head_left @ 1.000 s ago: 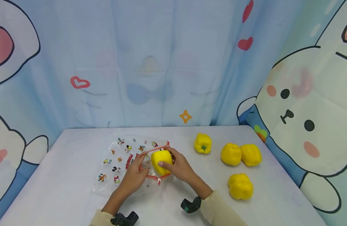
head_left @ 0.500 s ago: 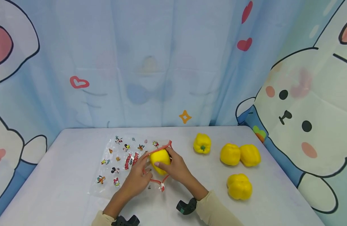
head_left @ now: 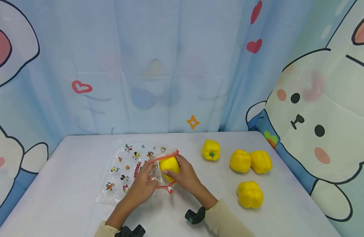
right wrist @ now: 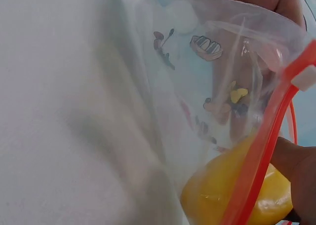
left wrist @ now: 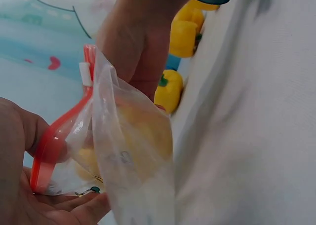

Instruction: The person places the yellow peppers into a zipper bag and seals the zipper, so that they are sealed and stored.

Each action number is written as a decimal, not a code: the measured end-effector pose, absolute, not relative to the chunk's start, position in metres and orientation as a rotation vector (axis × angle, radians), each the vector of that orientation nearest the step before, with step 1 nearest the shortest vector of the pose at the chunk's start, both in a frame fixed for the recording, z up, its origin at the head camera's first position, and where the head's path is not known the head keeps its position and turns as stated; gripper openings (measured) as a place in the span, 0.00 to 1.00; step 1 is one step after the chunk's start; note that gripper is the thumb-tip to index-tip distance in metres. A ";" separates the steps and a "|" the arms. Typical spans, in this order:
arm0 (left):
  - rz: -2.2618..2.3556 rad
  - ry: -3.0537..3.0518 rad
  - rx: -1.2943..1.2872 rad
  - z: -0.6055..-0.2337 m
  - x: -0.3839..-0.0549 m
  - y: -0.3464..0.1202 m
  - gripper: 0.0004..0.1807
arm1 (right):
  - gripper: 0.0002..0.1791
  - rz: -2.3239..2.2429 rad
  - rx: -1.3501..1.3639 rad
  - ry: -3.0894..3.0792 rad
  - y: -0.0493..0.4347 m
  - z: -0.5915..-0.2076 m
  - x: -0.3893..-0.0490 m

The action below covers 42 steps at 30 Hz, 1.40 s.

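Right hand [head_left: 184, 173] curls round a glossy yellow bell pepper [head_left: 168, 164], thumb across it; I read the pepper as partly inside the mouth of a clear, cartoon-printed plastic bag [head_left: 129, 169], behind its red plastic zip strip [right wrist: 260, 170]. Left hand [head_left: 142, 187] pinches the bag's rim, with the opening spread.

Judgement: I want the rim taut, the pepper guided level between the film walls, and release only once its full bulk clears the strip; withdrawing fingers could drag the strip back.

Outward, on the white tabletop [head_left: 282, 210]: one loose pepper [head_left: 211, 150], a touching pair [head_left: 240, 161], one nearer pepper [head_left: 250, 194].
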<state>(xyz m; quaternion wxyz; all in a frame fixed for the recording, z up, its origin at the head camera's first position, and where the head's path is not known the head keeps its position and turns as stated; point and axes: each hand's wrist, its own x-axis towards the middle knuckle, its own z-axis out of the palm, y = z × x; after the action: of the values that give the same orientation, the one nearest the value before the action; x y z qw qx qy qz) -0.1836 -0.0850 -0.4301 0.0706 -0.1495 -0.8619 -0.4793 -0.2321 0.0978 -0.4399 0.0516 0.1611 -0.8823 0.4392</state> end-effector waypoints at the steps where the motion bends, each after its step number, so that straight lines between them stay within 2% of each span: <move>1: -1.461 -2.585 -0.447 -0.430 -0.184 -0.086 0.35 | 0.33 1.347 0.504 -2.676 0.098 -0.440 -0.232; 11: -1.587 -2.535 -0.325 -0.422 -0.188 -0.093 0.34 | 0.35 1.584 0.702 -2.522 0.100 -0.433 -0.230; 19: -1.607 -2.508 -0.329 -0.421 -0.186 -0.092 0.31 | 0.33 1.379 0.627 -2.620 0.099 -0.430 -0.228; 24: -1.617 -2.476 -0.369 -0.424 -0.186 -0.087 0.33 | 0.33 1.172 0.564 -2.696 0.096 -0.424 -0.223; 31: -1.615 -2.392 -0.403 -0.425 -0.185 -0.090 0.31 | 0.34 1.003 0.599 -2.712 0.091 -0.417 -0.214; 37: -1.643 -2.405 -0.301 -0.423 -0.185 -0.093 0.30 | 0.28 1.235 0.670 -2.623 0.096 -0.419 -0.216; 42: -1.656 -2.454 -0.286 -0.420 -0.183 -0.091 0.34 | 0.26 1.201 0.699 -2.651 0.095 -0.424 -0.216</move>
<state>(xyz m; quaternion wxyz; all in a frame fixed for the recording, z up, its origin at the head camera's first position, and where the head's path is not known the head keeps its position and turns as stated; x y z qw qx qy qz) -0.1828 -0.0908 -0.4201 0.0837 -0.0959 -0.8222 -0.5548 -0.2162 0.0952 -0.4241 0.0741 0.2329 -0.8833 0.4001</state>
